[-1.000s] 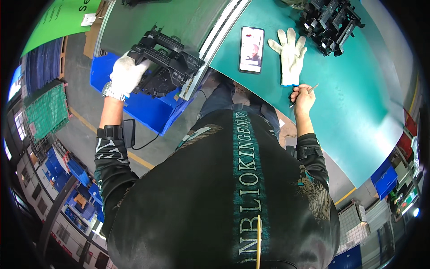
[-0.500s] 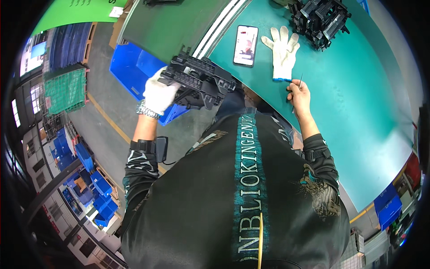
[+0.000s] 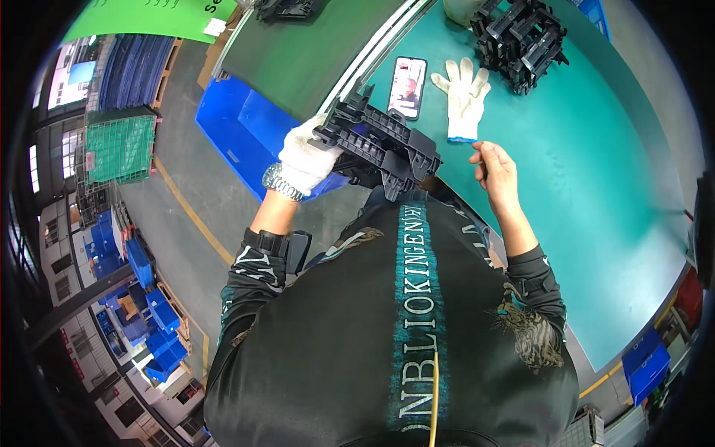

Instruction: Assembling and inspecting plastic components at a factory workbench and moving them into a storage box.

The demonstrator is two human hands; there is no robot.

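"Two hands are working here, and I am worried for the left hand [image 3: 305,160], the one in a white knitted glove. What does it hold?"

"Its fingers are clamped on one end of a black plastic part [image 3: 383,145]. Nearly all of the part sticks out to the right of these fingers, and the other hand gives it no support."

"So it could turn downward?"

"I think yes. The weight is on one side, and knitted cloth may slide on smooth plastic. Then it could fall to the floor, or hit the blue bin [image 3: 238,127], which is to the left of the gloved fingers and below them."

"And the bare right hand [image 3: 495,175]?"

"Its fingers are curled, with the thumb close to the index finger. Whether something thin is between them, I cannot tell. The skin has no cover, so a hard edge of the part could scratch it. The loose glove [image 3: 465,104] lies flat on the green table [image 3: 573,201], just beyond these fingertips."

"What about the phone [image 3: 407,88]?"

"It lies ahead of both hands' fingers, between them from left to right. The part looks very near to it, though I cannot judge the height. A careless swing could knock the screen."
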